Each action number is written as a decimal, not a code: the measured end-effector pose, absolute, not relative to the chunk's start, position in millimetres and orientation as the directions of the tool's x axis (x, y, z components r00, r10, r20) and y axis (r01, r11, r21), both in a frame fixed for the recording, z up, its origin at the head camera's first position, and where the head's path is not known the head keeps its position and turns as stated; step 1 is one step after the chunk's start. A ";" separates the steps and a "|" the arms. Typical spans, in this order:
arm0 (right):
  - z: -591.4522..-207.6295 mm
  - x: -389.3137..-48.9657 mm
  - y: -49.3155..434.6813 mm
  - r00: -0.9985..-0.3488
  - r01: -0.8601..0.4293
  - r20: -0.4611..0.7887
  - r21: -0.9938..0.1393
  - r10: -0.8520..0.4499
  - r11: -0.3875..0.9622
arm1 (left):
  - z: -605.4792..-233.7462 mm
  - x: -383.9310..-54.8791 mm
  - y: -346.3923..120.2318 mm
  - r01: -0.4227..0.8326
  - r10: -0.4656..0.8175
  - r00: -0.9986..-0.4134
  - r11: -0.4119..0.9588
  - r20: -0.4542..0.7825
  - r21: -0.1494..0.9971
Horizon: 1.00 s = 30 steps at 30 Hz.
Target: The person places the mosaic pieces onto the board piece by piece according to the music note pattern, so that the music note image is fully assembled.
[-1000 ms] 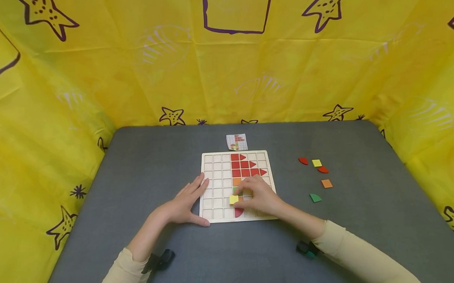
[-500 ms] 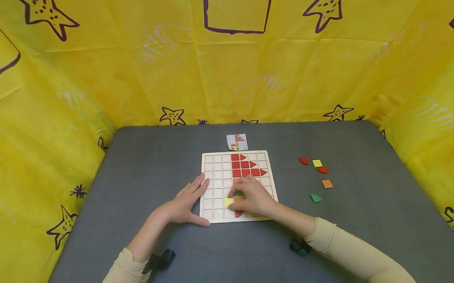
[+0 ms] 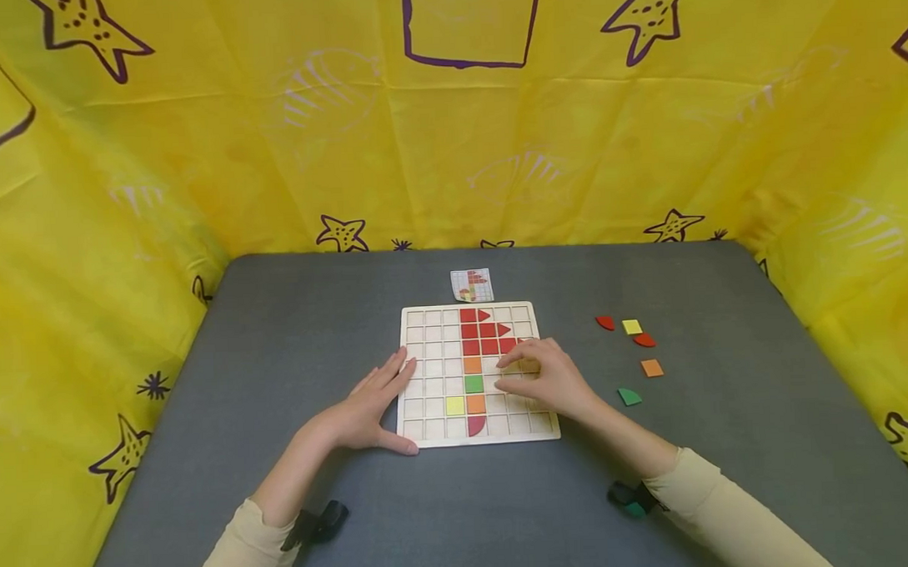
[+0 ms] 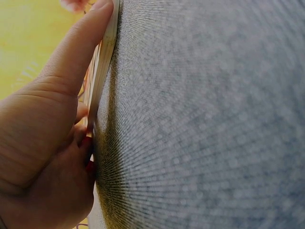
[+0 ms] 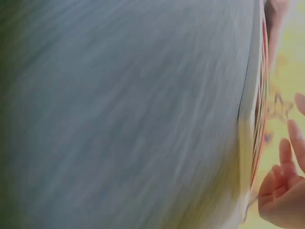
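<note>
A wooden grid board (image 3: 422,433) lies mid-table, with red squares and triangles in its upper rows. Below them sit an orange square (image 3: 473,365), a green square (image 3: 474,384), a second orange square (image 3: 477,404) and a red rounded piece (image 3: 476,425). A yellow square (image 3: 455,406) fills the cell left of the lower orange one. My left hand (image 3: 364,412) rests at the board's left edge, fingers spread and thumb at the near corner. Over the board's right half is my right hand (image 3: 551,380), thumb and index finger apart with nothing between them.
Loose on the right of the table are a red quarter-round (image 3: 605,322), a yellow square (image 3: 632,327), another red piece (image 3: 644,340), an orange square (image 3: 652,368) and a green quarter-round (image 3: 629,397). A printed pattern card (image 3: 472,285) lies just beyond the board.
My right hand set the yellow square down into a cell, let go, and moved right and away from it. My left hand stayed at the board's edge.
</note>
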State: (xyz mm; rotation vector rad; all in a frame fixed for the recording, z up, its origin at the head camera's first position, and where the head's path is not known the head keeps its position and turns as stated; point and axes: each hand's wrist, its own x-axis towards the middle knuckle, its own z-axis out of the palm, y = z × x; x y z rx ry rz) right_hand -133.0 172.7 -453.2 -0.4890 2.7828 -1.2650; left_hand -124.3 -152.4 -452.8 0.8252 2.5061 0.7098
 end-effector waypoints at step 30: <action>-455.4 -153.5 344.6 -0.988 -0.024 0.135 -0.580 0.067 0.814 | -452.4 -125.8 -151.5 0.412 0.618 -0.747 0.720 -0.246 0.558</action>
